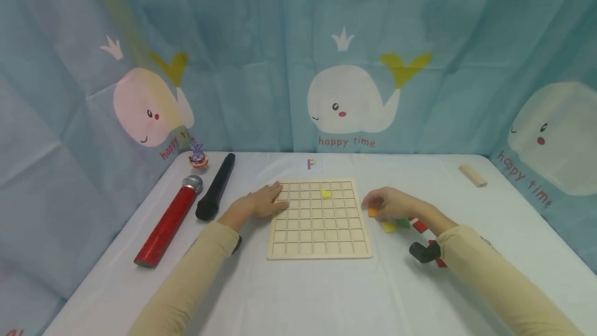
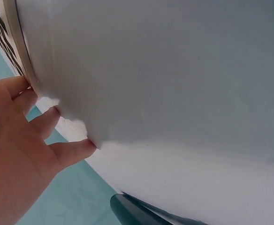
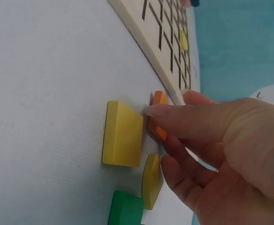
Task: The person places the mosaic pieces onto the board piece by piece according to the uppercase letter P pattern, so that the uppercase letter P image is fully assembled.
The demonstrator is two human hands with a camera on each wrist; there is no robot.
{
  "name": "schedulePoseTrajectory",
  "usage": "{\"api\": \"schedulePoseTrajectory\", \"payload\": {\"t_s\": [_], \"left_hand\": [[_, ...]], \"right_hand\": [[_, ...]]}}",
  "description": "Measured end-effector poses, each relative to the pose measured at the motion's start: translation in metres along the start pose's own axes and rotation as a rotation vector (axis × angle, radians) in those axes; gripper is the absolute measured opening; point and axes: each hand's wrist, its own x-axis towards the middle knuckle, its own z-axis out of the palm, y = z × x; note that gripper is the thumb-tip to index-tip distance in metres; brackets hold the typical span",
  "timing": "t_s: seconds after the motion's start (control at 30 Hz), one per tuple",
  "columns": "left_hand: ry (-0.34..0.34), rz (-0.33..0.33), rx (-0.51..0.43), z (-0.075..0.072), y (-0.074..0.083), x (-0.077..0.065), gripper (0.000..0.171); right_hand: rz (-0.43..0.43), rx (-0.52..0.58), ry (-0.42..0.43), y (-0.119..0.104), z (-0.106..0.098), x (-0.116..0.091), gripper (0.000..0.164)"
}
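A pale wooden grid board (image 1: 317,257) lies flat on the white table, with one yellow tile (image 1: 326,194) in an upper square. My left hand (image 1: 266,201) rests at the board's left edge, its fingers spread. To the right of the board, my right hand (image 1: 392,204) pinches an orange tile (image 3: 160,99) between thumb and fingers, low over the tabletop. Close by these fingers lie a square yellow tile (image 3: 127,133), a second yellow piece (image 3: 152,183) with a rounded edge and a green tile (image 3: 126,208). Red tiles (image 1: 420,226) lie partly under the right forearm.
Left of the board lie a red microphone (image 1: 170,224) with a silver head and a black microphone (image 1: 216,185). A purple figurine (image 1: 198,158) stands at the back left. Behind the board is a small printed card (image 1: 312,164); a wooden block (image 1: 473,176) lies far right.
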Motion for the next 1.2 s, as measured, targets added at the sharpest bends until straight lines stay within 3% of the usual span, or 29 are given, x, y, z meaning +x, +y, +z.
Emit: {"api": "schedulePoseTrajectory", "payload": {"t_s": [0.3, 0.57, 0.7, 0.93, 1.2], "left_hand": [[0.003, -0.005, -0.02, 0.002, 0.0, -0.003, 0.074], [0.001, -0.025, 0.003, 0.002, 0.002, -0.001, 0.075], [-0.001, -0.033, 0.007, 0.0, 0.004, -0.002, 0.074], [-0.012, -0.024, 0.015, -0.002, 0.002, -0.001, 0.075], [0.0, -0.035, 0.014, 0.003, -0.002, -0.003, 0.076]], "right_hand": [[0.032, -0.056, 0.021, -0.002, 0.002, 0.001, 0.044], [0.118, -0.135, 0.114, 0.005, 0.001, 0.001, 0.015], [0.1, -0.13, 0.194, 0.007, -0.002, 0.002, 0.012], [0.097, 0.046, 0.34, 0.0, -0.003, 0.008, 0.022], [0.162, 0.281, 0.397, -0.008, 0.0, 0.023, 0.03]]}}
